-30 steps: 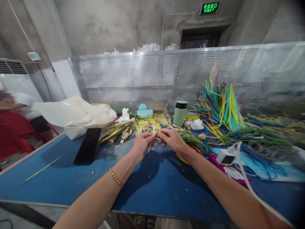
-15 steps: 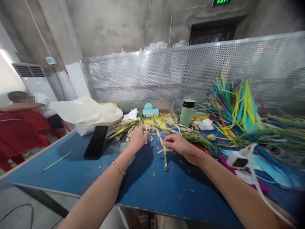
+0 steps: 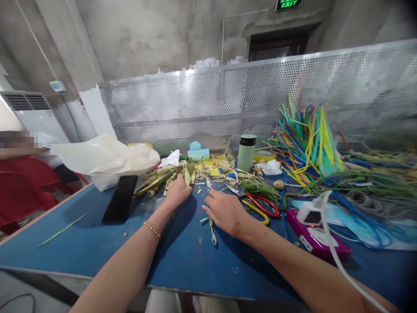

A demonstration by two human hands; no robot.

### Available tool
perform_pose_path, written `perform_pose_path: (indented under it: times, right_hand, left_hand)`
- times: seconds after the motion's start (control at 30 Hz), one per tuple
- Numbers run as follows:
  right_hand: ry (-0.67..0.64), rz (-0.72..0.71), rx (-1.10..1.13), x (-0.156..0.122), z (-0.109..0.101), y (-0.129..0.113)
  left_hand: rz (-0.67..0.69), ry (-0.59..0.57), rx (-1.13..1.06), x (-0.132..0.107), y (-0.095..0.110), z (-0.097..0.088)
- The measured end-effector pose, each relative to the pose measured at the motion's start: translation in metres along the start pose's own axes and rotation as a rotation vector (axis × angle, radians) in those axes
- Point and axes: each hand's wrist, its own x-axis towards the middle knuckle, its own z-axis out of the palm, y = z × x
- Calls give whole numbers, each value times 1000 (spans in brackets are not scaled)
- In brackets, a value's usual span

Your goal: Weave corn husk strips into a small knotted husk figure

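My left hand [image 3: 178, 192] is closed at the edge of the dried plant pile [image 3: 158, 177], where a broad, pale green leaf [image 3: 188, 174] stands up from its partly hidden fingers. My right hand [image 3: 227, 211] lies low over the table, palm down, with its fingers loosely stretched and apart. Beneath its fingertips a small knotted braid of pale plant strips [image 3: 212, 232] pokes out, its looped end toward me; the upper part is covered by the hand. Just beyond the right hand lie scissors [image 3: 264, 203] with one red and one yellow handle.
On the blue table [image 3: 182, 261] lie a black phone [image 3: 120, 199], a plastic bag [image 3: 109, 158], a green flask [image 3: 246, 153] and a purple device [image 3: 316, 239] with a white cable. Coloured strips [image 3: 321, 148] stand at right before a perforated metal screen [image 3: 182, 106]. A person sits far left.
My right hand has loosened from its pinch on the braid and flattened over it, uncovering the scissors. My left hand has reached into the pile, and a leaf now stands up there. The view shifted right.
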Motion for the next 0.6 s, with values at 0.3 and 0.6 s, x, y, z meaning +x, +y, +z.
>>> perform_pose_path:
  times: [0.3,0.6]
  right_hand:
    - [118,140,131,6,-5,24]
    - [174,145,241,14,4,42]
  left_hand:
    - [-41,33,-885,-7,14,-5]
    - [-11,235,-1336,6,-3,-48]
